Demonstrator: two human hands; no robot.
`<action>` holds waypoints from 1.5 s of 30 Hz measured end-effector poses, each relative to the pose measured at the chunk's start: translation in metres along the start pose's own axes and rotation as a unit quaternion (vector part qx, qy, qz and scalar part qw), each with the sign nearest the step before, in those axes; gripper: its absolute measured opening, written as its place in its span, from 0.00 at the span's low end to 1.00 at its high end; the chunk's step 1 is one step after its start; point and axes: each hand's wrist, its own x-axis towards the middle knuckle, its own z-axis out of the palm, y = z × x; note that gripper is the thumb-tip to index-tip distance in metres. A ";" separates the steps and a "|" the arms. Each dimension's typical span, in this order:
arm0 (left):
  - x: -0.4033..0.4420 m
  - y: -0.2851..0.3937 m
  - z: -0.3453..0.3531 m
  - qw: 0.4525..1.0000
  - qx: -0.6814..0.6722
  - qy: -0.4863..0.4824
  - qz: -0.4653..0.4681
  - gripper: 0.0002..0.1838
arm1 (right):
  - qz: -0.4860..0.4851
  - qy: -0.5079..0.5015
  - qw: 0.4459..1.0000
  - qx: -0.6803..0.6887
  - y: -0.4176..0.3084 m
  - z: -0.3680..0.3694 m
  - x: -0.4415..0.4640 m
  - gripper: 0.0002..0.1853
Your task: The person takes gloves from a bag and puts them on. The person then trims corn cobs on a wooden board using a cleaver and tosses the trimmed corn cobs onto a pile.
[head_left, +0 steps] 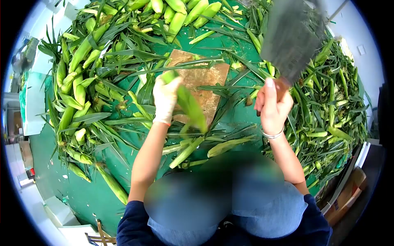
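My left hand [166,98], in a whitish glove, is closed around an ear of corn [191,104] in its green husk. The ear tilts down to the right, smeared by motion, over a worn wooden board [213,78]. My right hand [274,103] is bare and grips the handle of a cleaver [292,39]. Its broad dark blade points up and away from me, blurred, well above and to the right of the board. A silver bangle [273,134] circles my right wrist. Long green leaves [193,65] lie across the board.
Unhusked corn ears [76,88] are piled on the left, with more ears [176,20] at the back. A large heap of stripped husks and leaves [328,102] fills the right side. Everything rests on a green floor [78,197]. A cardboard box [347,197] stands at lower right.
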 end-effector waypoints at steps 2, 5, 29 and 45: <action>-0.008 -0.009 -0.004 0.971 -0.213 0.107 -0.020 0.15 | -0.078 0.030 0.994 0.065 -0.001 0.013 -0.013 0.10; -0.035 -0.025 -0.009 0.934 -0.272 0.196 -0.125 0.15 | 0.117 -0.033 0.991 -0.060 0.076 0.014 -0.084 0.13; -0.005 -0.022 0.152 0.724 0.507 -0.181 0.432 0.16 | 0.148 -0.048 0.913 -0.376 0.161 -0.112 -0.097 0.16; 0.214 0.076 0.084 0.903 -0.429 0.007 0.025 0.29 | 0.186 -0.110 0.848 -0.484 0.144 -0.199 -0.115 0.24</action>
